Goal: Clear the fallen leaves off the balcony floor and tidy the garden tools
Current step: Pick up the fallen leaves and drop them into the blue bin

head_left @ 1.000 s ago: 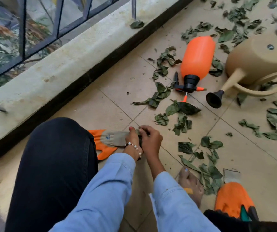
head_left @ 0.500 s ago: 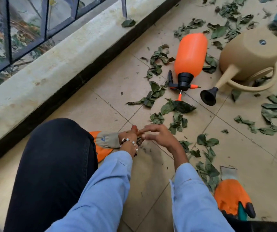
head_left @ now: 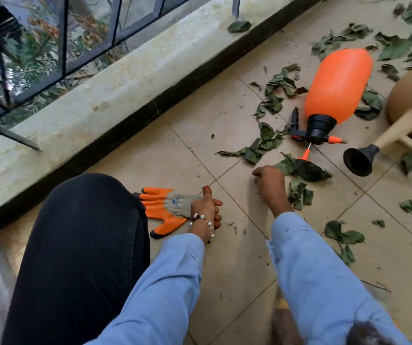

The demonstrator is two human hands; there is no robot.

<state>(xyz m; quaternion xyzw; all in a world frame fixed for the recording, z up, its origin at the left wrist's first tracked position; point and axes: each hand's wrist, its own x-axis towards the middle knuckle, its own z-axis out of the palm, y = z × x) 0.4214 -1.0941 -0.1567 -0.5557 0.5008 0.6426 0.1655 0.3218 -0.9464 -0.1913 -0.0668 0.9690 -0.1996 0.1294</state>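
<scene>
Since the earlier frames the right hand had left the left hand and reached out to the nearest leaves, the two hands now well apart. Its fingers were curled down at the edge of that leaf cluster; whether they had closed on a leaf could not be told. The left hand was closed in a loose fist, thumb up, beside the cuff of an orange glove lying flat on the floor; what the fist held, if anything, was hidden. Judged from this view, the task was at an early stage: leaves lay scattered over most of the tiles, with one on the ledge. An orange sprayer and a tan watering can both lay among the leaves, not yet tidied. Only the tiles nearest the person's knee showed little beyond crumbs.
</scene>
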